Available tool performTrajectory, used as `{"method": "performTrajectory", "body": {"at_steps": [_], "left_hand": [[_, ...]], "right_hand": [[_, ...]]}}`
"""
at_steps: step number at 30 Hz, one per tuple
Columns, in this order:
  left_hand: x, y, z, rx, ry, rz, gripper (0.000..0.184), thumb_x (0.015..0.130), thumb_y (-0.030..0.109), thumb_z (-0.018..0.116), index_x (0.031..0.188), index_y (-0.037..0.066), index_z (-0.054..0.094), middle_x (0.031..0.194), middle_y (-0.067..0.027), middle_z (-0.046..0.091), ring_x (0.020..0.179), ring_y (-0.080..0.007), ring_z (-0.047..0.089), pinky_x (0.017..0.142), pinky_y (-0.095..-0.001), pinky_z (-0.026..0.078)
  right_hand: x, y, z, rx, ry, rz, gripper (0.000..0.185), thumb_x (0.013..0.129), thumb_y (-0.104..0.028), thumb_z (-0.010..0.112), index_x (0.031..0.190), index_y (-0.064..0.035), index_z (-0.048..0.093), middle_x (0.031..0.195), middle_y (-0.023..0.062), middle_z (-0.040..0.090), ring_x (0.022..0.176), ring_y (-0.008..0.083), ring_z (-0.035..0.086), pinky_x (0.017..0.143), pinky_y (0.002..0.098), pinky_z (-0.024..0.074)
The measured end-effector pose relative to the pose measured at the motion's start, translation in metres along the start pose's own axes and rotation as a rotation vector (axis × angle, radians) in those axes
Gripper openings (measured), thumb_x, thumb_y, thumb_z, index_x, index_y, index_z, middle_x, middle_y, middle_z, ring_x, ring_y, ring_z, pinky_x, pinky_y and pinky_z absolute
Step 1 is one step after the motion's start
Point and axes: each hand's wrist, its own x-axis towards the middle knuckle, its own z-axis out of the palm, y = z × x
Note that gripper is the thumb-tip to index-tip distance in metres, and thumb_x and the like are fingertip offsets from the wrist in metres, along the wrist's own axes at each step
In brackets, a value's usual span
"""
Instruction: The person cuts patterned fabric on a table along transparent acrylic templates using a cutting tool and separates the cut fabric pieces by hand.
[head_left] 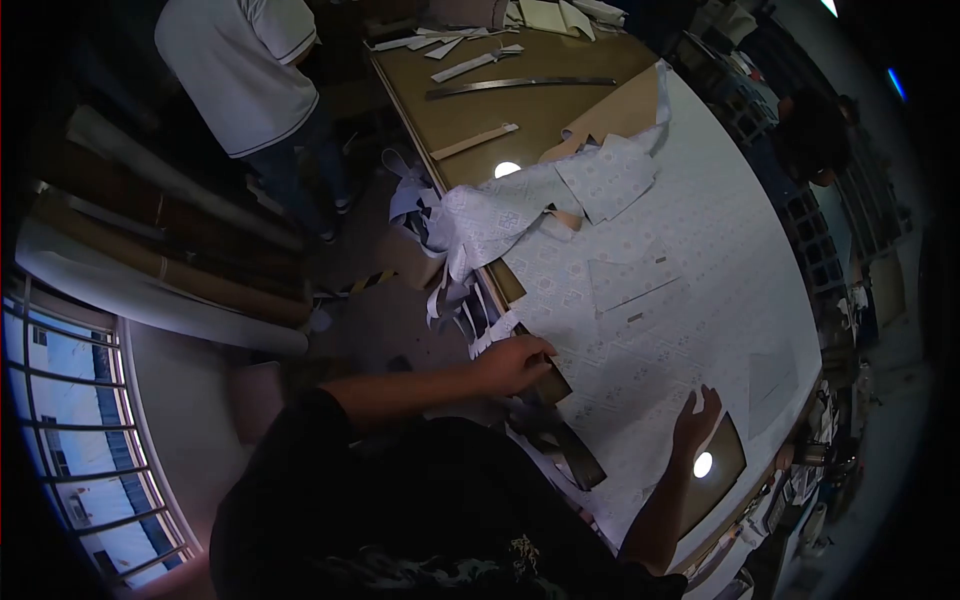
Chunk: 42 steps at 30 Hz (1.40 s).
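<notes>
A large pale sheet (640, 340) with a printed pattern covers much of the table. My left hand (514, 366) is over the table's near left edge, its fingers loosely bent and slightly apart, nothing visible in them. Close by are dark strips (565, 445) along the table edge. My right hand (697, 422) hovers or rests over the sheet's right part; I cannot tell if it touches. Its fingers are spread and hold nothing. A cut piece (635, 285) of the same pattern lies flat farther ahead, and crumpled patterned material (500, 225) hangs over the left edge.
At the table's far end lie a long metal ruler (520, 87), narrow strips (475, 66) and paper scraps. Large rolls (160, 270) stand on the left, beside a barred window (85, 440). A person in a white shirt (240, 70) stands at the upper left. Crates (805, 225) line the right.
</notes>
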Motion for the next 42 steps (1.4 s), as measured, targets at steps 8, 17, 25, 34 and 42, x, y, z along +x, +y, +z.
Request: {"method": "performTrajectory", "body": {"at_steps": [8,17,25,34,42], "left_hand": [[-0.058,-0.072,-0.154,0.018,0.006,-0.107,0.029,0.094,0.019,0.070,0.121,0.007,0.067,0.095,-0.0113,0.069,0.081,-0.0246,0.068,0.073,-0.0374,0.055],[-0.050,-0.116,-0.206,0.018,0.041,-0.239,0.031,0.093,0.018,0.070,0.122,0.007,0.067,0.099,-0.0126,0.070,0.086,-0.0263,0.070,0.079,-0.0380,0.056],[0.026,-0.112,-0.239,0.082,0.083,-0.106,0.029,0.094,0.017,0.069,0.120,0.006,0.066,0.097,-0.0115,0.070,0.085,-0.0259,0.069,0.078,-0.0370,0.056],[0.178,-0.105,-0.286,0.442,0.120,-0.072,0.028,0.093,0.014,0.068,0.120,0.006,0.068,0.103,-0.0148,0.069,0.091,-0.0281,0.070,0.081,-0.0383,0.057],[0.302,-0.162,-0.376,0.888,0.193,0.048,0.039,0.087,0.018,0.069,0.124,0.007,0.064,0.111,-0.0173,0.068,0.107,-0.0381,0.065,0.091,-0.0486,0.055]], "right_hand": [[0.009,-0.280,0.054,0.220,-0.095,-0.132,0.028,0.091,-0.009,0.071,0.118,-0.0016,0.067,0.129,0.0235,0.060,0.121,0.0412,0.058,0.105,0.0482,0.0450],[0.034,-0.377,0.108,0.443,-0.257,-0.005,0.027,0.090,-0.008,0.072,0.117,-0.0048,0.068,0.113,0.0168,0.063,0.086,0.0295,0.067,0.073,0.0372,0.0555],[0.081,-0.387,0.151,0.647,-0.242,0.085,0.021,0.093,-0.007,0.070,0.114,-0.0033,0.070,0.103,0.0146,0.066,0.075,0.0244,0.067,0.067,0.0338,0.0540],[0.132,-0.357,0.179,0.909,-0.336,0.252,0.017,0.098,-0.010,0.067,0.112,-0.0022,0.072,0.094,0.0110,0.072,0.072,0.0154,0.067,0.063,0.0277,0.0524],[0.154,-0.390,0.183,0.898,-0.375,0.262,0.016,0.096,-0.009,0.069,0.111,-0.0029,0.073,0.095,0.0101,0.072,0.070,0.0149,0.067,0.061,0.0272,0.0512]]}}
